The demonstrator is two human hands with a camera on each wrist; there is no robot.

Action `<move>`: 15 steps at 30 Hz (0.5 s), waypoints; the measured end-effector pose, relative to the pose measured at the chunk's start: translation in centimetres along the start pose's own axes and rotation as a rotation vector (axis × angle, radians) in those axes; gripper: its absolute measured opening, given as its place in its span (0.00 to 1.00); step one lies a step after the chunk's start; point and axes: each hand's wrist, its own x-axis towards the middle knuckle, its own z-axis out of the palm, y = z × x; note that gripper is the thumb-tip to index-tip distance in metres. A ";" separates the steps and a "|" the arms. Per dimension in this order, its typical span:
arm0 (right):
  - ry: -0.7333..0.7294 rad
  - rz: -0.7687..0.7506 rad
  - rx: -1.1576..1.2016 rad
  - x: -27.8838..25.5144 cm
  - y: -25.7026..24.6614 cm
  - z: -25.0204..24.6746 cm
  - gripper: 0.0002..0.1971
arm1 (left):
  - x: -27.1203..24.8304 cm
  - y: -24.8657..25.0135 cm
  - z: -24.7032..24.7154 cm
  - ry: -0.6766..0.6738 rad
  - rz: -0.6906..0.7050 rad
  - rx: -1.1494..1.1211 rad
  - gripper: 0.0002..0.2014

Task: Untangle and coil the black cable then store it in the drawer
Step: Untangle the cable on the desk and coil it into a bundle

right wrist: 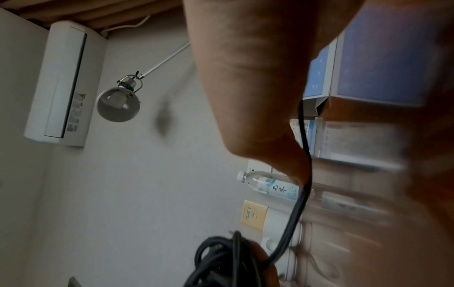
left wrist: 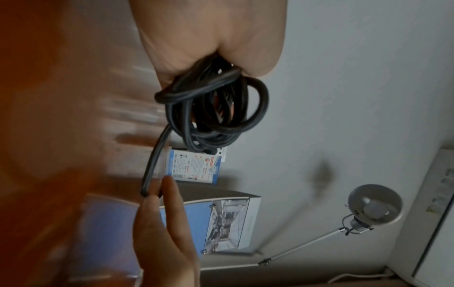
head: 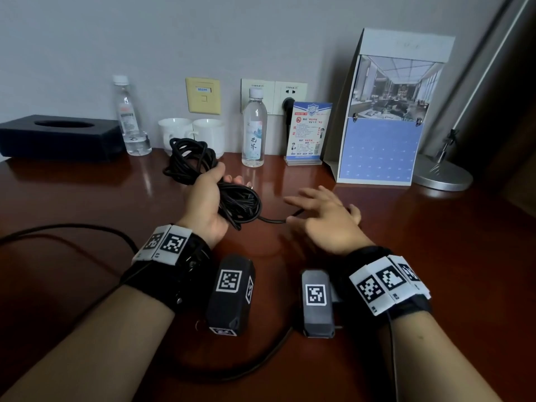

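We squeeze the bundle of black cable (head: 232, 198) in our left hand (head: 203, 204) above the desk (head: 87, 198) so the loops stay together, while our right hand (head: 324, 219), fingers spread, guides the loose end.

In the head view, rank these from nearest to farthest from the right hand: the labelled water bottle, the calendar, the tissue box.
From the right hand:
1. Labelled water bottle, ahead and slightly left, at the wall.
2. Calendar, ahead to the right; close to the bottle's distance, so this order is loose.
3. Tissue box, far left, plainly farthest.
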 end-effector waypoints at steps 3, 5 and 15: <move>-0.145 -0.062 0.153 -0.2 -0.4 0.5 0.15 | -0.1 -0.3 0.1 -0.012 0.004 -0.021 0.08; -0.137 -0.087 0.344 -0.3 -0.5 0.7 0.08 | -0.2 -0.2 0.2 -0.006 0.019 -0.043 0.09; -0.136 -0.125 0.415 -1.1 -1.4 0.3 0.03 | -0.1 -1.1 0.2 0.189 0.237 0.048 0.07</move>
